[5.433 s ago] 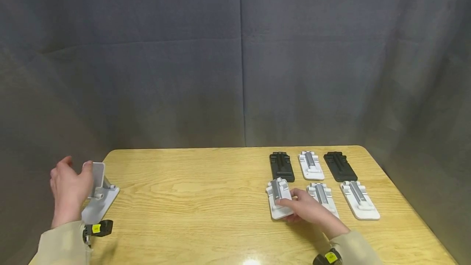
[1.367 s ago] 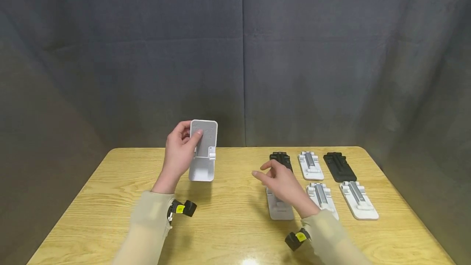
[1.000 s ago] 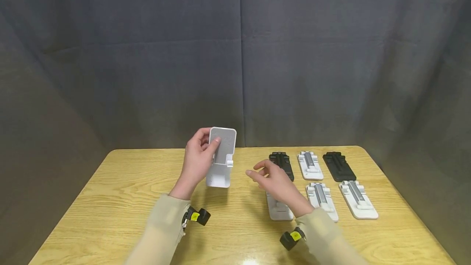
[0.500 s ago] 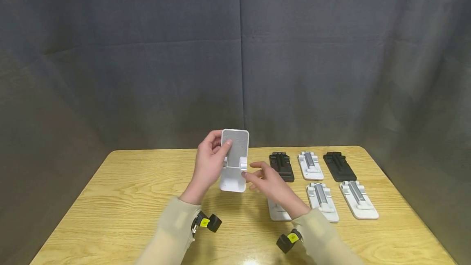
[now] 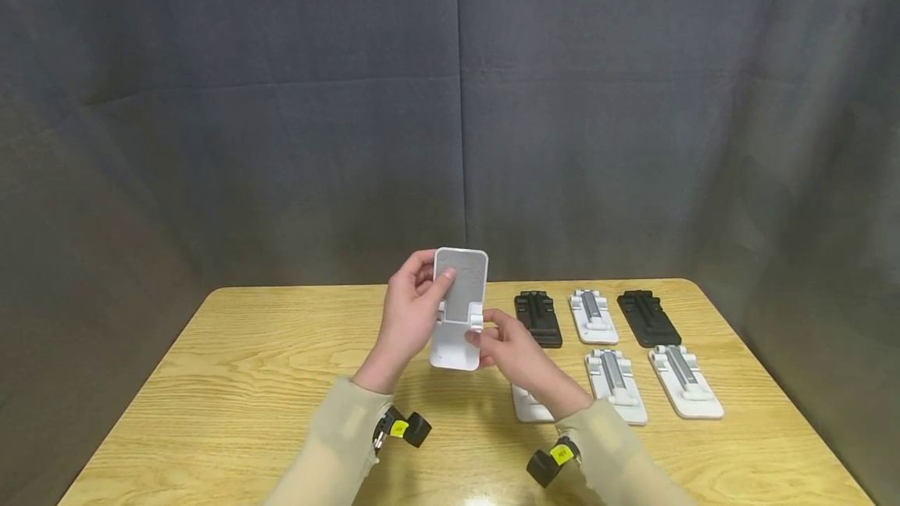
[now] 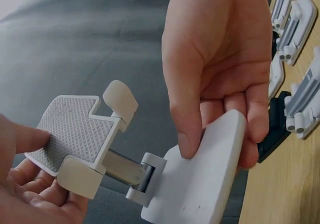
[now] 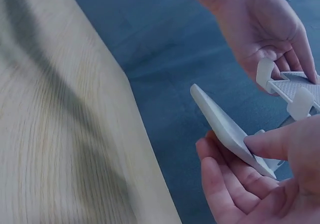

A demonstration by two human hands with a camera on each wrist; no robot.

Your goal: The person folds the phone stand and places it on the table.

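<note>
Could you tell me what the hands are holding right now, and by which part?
A white phone stand: left hand holds its textured cradle plate, right hand pinches its flat base.

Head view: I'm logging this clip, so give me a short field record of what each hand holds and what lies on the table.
held item: white phone stand, unfolded, lifted above the table
left hand: holds the stand's textured upper plate, thumb on its face
right hand: grips the stand's flat base, thumb on top, fingers beneath
table: light wood
folded stands: two black, four white, in two rows at the right
partly hidden: one white stand behind the right forearm
</note>
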